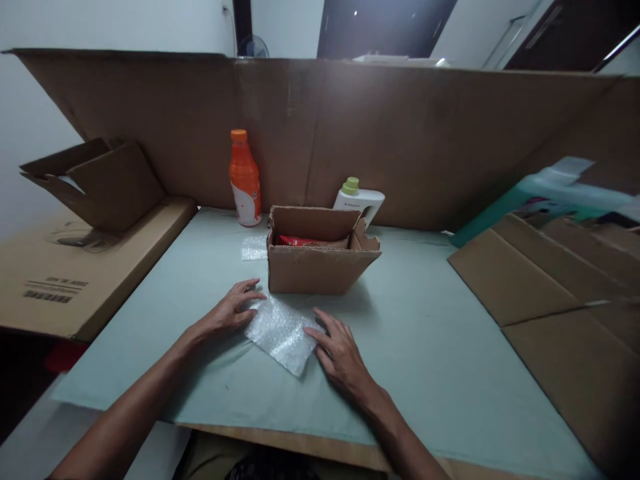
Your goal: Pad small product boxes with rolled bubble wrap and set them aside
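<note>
On pale green cloth (450,367), before open carton (315,272), 1 bubble-wrap sheet (283,335) laid: translucent, dimpled, shiny, creased, roughly rectangular. Left edge touched by left hand (234,308), right edge by right hand (345,353); both unclenched, fingers spread.

A clear, shiny piece of bubble wrap (283,333), roughly rectangular, lies slightly creased on the near middle of the worktop (440,333), set askew, with one corner pointing toward the near edge.
</note>
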Available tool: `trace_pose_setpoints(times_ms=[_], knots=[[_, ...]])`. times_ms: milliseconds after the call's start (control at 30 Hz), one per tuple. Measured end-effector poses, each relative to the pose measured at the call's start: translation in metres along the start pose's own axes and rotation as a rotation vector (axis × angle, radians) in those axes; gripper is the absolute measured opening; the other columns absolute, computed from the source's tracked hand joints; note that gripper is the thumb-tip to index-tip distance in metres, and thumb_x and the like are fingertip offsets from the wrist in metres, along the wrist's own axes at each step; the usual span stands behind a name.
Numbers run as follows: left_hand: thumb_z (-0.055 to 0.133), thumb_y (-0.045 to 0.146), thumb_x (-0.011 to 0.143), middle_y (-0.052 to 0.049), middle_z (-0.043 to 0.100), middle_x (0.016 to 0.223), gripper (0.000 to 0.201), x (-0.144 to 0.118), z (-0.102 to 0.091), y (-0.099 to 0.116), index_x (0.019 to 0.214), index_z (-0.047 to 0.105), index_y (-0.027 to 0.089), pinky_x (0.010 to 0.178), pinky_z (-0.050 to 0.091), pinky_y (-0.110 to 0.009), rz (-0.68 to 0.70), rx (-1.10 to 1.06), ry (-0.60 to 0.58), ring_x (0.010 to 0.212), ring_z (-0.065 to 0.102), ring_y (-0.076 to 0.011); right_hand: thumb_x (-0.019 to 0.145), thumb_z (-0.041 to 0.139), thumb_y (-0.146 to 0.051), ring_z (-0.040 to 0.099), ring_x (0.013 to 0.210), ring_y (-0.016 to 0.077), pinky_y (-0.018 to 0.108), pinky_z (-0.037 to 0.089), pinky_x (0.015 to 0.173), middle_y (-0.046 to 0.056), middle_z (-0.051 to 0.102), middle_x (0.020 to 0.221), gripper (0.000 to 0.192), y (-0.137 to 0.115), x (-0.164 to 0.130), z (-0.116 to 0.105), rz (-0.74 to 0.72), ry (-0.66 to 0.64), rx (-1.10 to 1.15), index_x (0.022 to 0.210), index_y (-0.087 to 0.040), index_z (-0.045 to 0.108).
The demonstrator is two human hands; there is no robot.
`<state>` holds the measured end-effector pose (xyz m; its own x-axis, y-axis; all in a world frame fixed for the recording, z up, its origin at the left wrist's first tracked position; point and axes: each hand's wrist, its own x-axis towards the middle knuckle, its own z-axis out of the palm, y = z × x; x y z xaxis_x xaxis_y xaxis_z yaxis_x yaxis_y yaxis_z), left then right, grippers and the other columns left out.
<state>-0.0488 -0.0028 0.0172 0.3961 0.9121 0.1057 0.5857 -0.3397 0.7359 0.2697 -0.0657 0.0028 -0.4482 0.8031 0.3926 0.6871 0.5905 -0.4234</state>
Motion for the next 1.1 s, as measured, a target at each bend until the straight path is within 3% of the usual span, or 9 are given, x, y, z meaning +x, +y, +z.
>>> trace_pose_setpoints(times_ms=[67,133,233,367,467,567,867,967,1100], knots=[[0.059,0.027,0.084,-0.017,0.048,0.151,0.016,0.001,0.001,0.003,0.087,0.071,0.018,0.115,0.037,-0.053,0.004,-0.014,0.038,0.141,0.044,-0.0348,0.091,0.053,-0.018,0.060,0.120,0.0302,0.049,0.049,0.098,0.013,0.065,0.135,0.024,-0.004,0.007,-0.002,0.081,0.034,0.140,0.097,-0.023,0.076],[0.056,0.028,0.086,-0.017,0.050,0.149,0.015,-0.007,-0.002,0.004,0.085,0.068,0.018,0.114,0.039,-0.052,0.003,-0.070,0.077,0.138,0.047,-0.0334,0.093,0.056,-0.029,0.064,0.112,0.0279,0.044,0.049,0.097,0.011,0.070,0.125,0.021,-0.007,0.005,-0.008,0.218,0.085,0.324,0.088,-0.022,0.076],[0.055,0.019,0.079,-0.014,0.054,0.146,0.039,-0.021,-0.001,0.005,0.117,0.064,0.019,0.111,0.042,-0.050,-0.016,-0.186,0.084,0.134,0.052,-0.0307,0.091,0.060,-0.044,0.066,0.089,0.0227,0.032,0.051,0.081,0.007,0.074,0.097,0.029,-0.010,-0.008,-0.017,0.482,0.149,0.581,0.083,-0.020,0.074],[0.057,0.014,0.068,-0.016,0.048,0.151,0.081,-0.019,0.022,0.007,0.148,0.042,0.018,0.109,0.043,-0.050,-0.016,-0.305,0.015,0.136,0.049,-0.0334,0.083,0.068,-0.057,0.054,0.066,0.0160,0.026,0.042,0.062,0.000,0.064,0.069,0.040,-0.011,-0.020,-0.024,0.721,0.255,0.775,0.073,-0.018,0.068],[0.064,0.021,0.069,-0.019,0.044,0.154,0.086,-0.005,0.042,0.012,0.151,0.038,0.016,0.116,0.035,-0.052,0.023,-0.379,-0.007,0.142,0.042,-0.0354,0.079,0.072,-0.060,0.055,0.070,0.0169,0.026,0.042,0.067,0.001,0.067,0.074,0.043,-0.011,-0.024,-0.031,0.742,0.266,0.873,0.079,-0.017,0.072],[0.070,0.030,0.072,-0.019,0.053,0.144,0.085,0.008,0.054,0.018,0.150,0.039,0.016,0.118,0.030,-0.052,0.024,-0.428,-0.031,0.136,0.047,-0.0346,0.074,0.075,-0.063,0.057,0.073,0.0184,0.027,0.045,0.070,0.003,0.070,0.077,0.046,-0.008,-0.029,-0.039,0.719,0.209,0.914,0.081,-0.018,0.074],[0.075,0.042,0.074,-0.018,0.062,0.132,0.079,0.014,0.073,0.053,0.141,0.047,0.013,0.101,0.045,-0.041,-0.048,-0.752,-0.076,0.123,0.058,-0.0331,0.068,0.082,-0.061,0.062,0.071,0.0191,0.030,0.048,0.072,0.004,0.072,0.075,0.045,0.017,-0.037,-0.054,0.806,0.186,1.144,0.081,-0.019,0.073],[0.067,0.046,0.077,-0.013,0.069,0.113,0.066,0.010,0.075,0.056,0.131,0.053,0.012,0.083,0.050,-0.034,-0.137,-0.609,-0.047,0.102,0.065,-0.0267,0.072,0.078,-0.060,0.058,0.066,0.0163,0.027,0.046,0.066,0.002,0.067,0.071,0.043,0.026,-0.032,-0.056,0.802,0.180,1.002,0.077,-0.018,0.070],[0.071,0.038,0.071,-0.001,0.067,0.084,0.063,0.005,0.073,0.052,0.128,0.057,0.016,0.069,0.044,-0.028,-0.232,-0.405,0.058,0.075,0.060,-0.0173,0.074,0.075,-0.056,0.051,0.060,0.0145,0.026,0.041,0.058,-0.001,0.060,0.063,0.038,0.040,-0.028,-0.053,0.766,0.185,0.772,0.072,-0.019,0.066]])
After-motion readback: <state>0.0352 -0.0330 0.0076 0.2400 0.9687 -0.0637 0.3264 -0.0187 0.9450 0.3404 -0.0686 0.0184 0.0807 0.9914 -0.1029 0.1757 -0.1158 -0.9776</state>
